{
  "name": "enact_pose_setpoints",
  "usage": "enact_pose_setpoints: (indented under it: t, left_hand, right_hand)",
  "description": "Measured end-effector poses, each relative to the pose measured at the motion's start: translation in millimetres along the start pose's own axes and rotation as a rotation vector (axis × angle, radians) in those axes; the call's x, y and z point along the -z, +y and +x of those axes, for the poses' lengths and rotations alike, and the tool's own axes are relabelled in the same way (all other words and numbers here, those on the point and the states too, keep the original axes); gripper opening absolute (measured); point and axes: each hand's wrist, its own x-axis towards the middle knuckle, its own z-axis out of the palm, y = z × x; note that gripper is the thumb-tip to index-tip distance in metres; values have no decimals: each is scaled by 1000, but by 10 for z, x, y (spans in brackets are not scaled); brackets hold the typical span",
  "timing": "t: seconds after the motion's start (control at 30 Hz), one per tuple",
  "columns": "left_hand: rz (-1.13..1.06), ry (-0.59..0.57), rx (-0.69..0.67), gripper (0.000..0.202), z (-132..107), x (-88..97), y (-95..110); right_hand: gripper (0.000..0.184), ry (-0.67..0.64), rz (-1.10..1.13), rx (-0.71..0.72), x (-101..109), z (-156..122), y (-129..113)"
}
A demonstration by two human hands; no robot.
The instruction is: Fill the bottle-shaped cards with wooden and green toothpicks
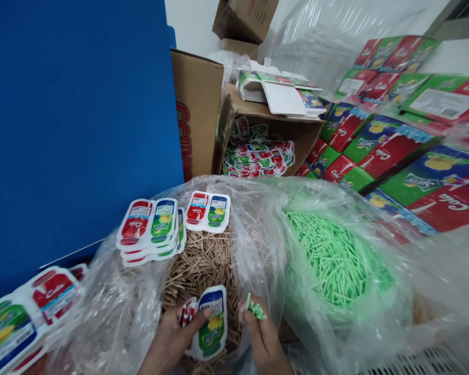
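Note:
My left hand grips a small bottle-shaped blister pack with a blue and green Sprite label, thumb pressed on its front. My right hand is closed on a few green sticks, pinched at the fingertips right beside the pack. Both hands hover over a clear plastic bag of brown sticks. To the right lies a bag of green sticks. A stack of finished packs and one more pair of packs rest on the brown sticks.
A blue panel fills the left. More packs lie at lower left. Cardboard boxes stand behind, one holding many packs. Stacked Cola and Sprite cartons line the right side under plastic film.

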Motion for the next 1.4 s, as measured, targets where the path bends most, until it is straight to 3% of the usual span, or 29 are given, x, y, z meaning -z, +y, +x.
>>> enact_pose_setpoints:
  t: [0.13, 0.23, 0.33, 0.5, 0.6, 0.87, 1.0, 1.2, 1.27, 1.4]
  left_hand:
    - [-31, -27, -72, 26, -10, 32, 21]
    - [84, -19, -192, 22, 13, 81, 8]
    - [307, 7, -356, 26, 39, 108, 11]
    - [656, -33, -780, 23, 80, 79, -10]
    - [722, -29, -881, 21, 94, 58, -35]
    - [789, -27, -945, 23, 76, 10, -18]
    - [819, -79, -971, 23, 73, -7, -7]
    - [770, -93, -1033, 25, 45, -83, -8]
    - [699, -129, -955, 22, 22, -90, 11]
    - [554, -160, -548, 8, -52, -70, 100]
  right_hand:
    - [31, 67, 60, -77, -67, 15, -32]
    - [31, 72, 89, -111, -84, 63, -29]
    - [27, 97, 190, -150, -108, 147, -40]
    - [25, 77, 262, -178, -173, 273, -154]
    - [28, 29, 201, -167, -177, 312, -233]
    - [32, -100, 41, -178, -24, 372, -290]
    - [35, -158, -67, -215, 72, 413, -329]
    - [36, -189, 19, -207, -24, 460, -293]
    - [33, -169, 49, -183, -85, 437, -254]
    - [29, -92, 77, -54, -187, 309, -156]
